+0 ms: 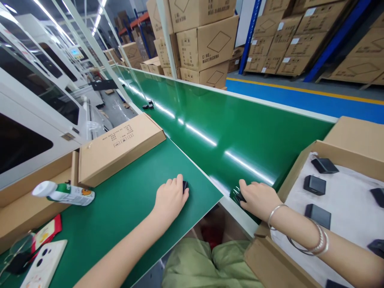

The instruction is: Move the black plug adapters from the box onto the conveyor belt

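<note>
My left hand (171, 196) rests low over the green table mat (132, 204), its fingers wrapped round a small black block (185, 186) whose end shows at the fingertips. Over the near edge of the green conveyor belt (240, 128), my right hand (259, 198) has its fingers round a dark, shiny object (237, 195), mostly hidden under the palm. Silver bracelets circle the right wrist and forearm. To the right, an open carton (303, 154) holds several black blocks (315, 185) on white lining.
A flat cardboard box (120, 148), a white-capped bottle (72, 193), a phone (45, 264), a red packet (48, 232) and glasses lie at the left. Small black parts (148, 105) sit farther up the belt. Stacked cartons (207, 44) stand behind it.
</note>
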Demonstrator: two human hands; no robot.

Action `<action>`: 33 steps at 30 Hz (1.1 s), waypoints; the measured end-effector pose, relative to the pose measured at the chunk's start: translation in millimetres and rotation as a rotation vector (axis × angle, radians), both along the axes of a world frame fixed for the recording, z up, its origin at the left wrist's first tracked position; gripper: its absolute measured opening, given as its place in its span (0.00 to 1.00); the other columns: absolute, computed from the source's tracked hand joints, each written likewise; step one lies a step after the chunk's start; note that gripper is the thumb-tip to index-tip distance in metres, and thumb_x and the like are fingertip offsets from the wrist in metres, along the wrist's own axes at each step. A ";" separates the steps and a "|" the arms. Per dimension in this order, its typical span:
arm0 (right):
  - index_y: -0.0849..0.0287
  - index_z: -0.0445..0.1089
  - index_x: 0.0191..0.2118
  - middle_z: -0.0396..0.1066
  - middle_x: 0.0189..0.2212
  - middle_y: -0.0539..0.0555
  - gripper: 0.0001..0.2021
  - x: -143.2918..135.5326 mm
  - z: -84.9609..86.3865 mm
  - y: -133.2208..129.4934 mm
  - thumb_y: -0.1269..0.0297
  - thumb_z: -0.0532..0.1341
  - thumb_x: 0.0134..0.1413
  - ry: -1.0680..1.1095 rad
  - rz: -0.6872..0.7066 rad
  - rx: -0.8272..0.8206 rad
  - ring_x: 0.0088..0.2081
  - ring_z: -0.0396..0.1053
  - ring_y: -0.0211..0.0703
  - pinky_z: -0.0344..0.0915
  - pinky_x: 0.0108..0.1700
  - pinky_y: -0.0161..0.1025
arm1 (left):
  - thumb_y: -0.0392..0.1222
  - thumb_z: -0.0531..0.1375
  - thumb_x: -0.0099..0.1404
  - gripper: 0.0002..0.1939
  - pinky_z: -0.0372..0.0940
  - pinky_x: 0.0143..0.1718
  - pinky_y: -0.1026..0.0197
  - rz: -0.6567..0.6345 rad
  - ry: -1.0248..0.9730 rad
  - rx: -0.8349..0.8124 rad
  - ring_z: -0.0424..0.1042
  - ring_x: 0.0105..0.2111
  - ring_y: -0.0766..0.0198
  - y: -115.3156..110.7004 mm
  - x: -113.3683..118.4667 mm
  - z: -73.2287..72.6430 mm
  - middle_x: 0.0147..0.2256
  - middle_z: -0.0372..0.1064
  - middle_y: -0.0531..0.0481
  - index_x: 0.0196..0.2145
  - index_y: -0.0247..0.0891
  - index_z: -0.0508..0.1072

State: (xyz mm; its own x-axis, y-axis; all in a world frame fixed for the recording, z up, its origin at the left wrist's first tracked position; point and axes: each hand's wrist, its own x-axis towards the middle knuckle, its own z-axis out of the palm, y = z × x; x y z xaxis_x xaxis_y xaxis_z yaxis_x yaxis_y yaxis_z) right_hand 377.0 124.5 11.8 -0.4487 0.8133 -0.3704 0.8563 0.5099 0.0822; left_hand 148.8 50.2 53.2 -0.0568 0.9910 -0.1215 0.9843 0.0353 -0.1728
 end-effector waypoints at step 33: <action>0.55 0.65 0.45 0.69 0.46 0.52 0.15 -73.3 -5.3 -3.3 0.65 0.61 0.50 0.910 0.163 -0.240 0.46 0.68 0.44 0.63 0.48 0.42 | 0.36 0.53 0.63 0.12 0.65 0.47 0.55 0.022 -0.415 0.188 0.64 0.46 0.56 -8.9 -9.5 -20.8 0.50 0.61 0.44 0.45 0.40 0.66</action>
